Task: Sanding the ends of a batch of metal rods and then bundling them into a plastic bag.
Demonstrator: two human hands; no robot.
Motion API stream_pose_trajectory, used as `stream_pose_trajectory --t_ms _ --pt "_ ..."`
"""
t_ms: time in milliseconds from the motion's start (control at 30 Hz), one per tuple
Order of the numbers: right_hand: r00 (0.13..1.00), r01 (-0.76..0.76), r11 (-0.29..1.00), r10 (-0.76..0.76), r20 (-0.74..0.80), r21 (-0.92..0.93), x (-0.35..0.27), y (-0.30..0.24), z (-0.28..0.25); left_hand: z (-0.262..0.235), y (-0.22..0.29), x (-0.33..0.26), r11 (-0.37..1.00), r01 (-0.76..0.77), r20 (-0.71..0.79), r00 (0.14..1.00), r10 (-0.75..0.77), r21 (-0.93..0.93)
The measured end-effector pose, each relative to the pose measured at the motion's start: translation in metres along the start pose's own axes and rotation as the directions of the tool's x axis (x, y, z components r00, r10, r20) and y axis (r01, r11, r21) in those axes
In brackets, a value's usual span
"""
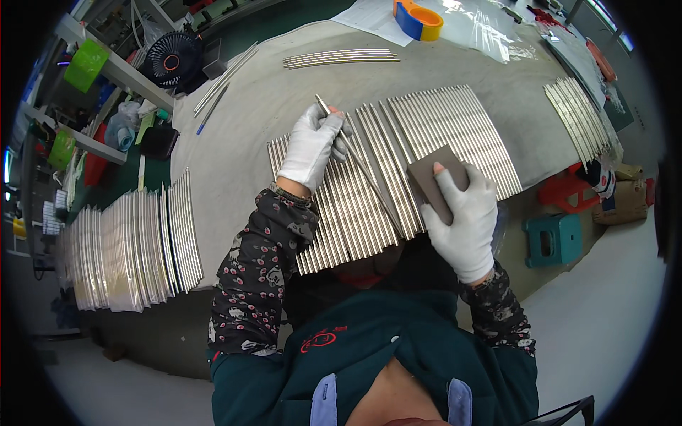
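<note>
Gripping a slim metal rod [372,181] near its upper end, the left hand [311,149], in a white glove with bare fingertips, has its fingers closed around the shaft in the head view. The rod slants down and to the right from that grasp, across a wide row of silvery rods [341,220] laid side by side on the pale table [238,149], its lower end near the row's front edge. Whether it touches the rods beneath cannot be told. The right hand [469,224], gloved alike, has thumb and fingers bent around a grey-brown rectangular block [428,186], which covers part of a second group of rods [455,124]; whether the block rests on them is unclear. A few rods stand slightly apart between the two groups. Farther back on the table lie a small set of rods [341,58] and, toward the left, another few [226,79] beside a blue-tipped pen [212,111]. A blue-and-orange tape roll [419,21] sits at the far edge. Wrapped bundles [124,248] lie at the left, and another stack of rods [577,122] lies at the right, with a teal stool [553,241] on the floor below.
</note>
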State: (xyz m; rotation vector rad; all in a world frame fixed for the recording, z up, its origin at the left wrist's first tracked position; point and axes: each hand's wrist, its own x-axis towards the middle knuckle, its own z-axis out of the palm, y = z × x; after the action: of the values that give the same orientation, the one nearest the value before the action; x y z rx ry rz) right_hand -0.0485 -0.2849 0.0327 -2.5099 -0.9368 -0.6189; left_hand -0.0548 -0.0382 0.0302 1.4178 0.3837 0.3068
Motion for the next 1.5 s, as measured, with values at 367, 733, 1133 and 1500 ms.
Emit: stream_pose_trajectory --t_ms 367,733,1133,1500 --pt "0.955 0.210 0.934 -0.259 0.145 0.288 -0.015 -0.028 -0.007 0.001 0.000 0.003 0.999 -0.006 -0.017 1.000 0.007 0.047" --pt "0.997 0.001 0.990 0.010 -0.078 0.142 -0.023 0.021 -0.020 0.012 0.004 0.013 0.964 0.073 -0.019 0.997 -0.070 0.256" --pt "0.995 -0.090 0.969 0.077 0.065 0.229 -0.049 0.026 -0.024 0.020 -0.006 0.012 -0.039 -0.509 0.484 0.789 0.378 0.860" --pt "0.988 -0.059 0.972 0.025 0.149 0.227 -0.036 0.007 -0.018 0.013 -0.023 0.010 -0.077 -0.525 0.530 0.844 0.084 0.848"
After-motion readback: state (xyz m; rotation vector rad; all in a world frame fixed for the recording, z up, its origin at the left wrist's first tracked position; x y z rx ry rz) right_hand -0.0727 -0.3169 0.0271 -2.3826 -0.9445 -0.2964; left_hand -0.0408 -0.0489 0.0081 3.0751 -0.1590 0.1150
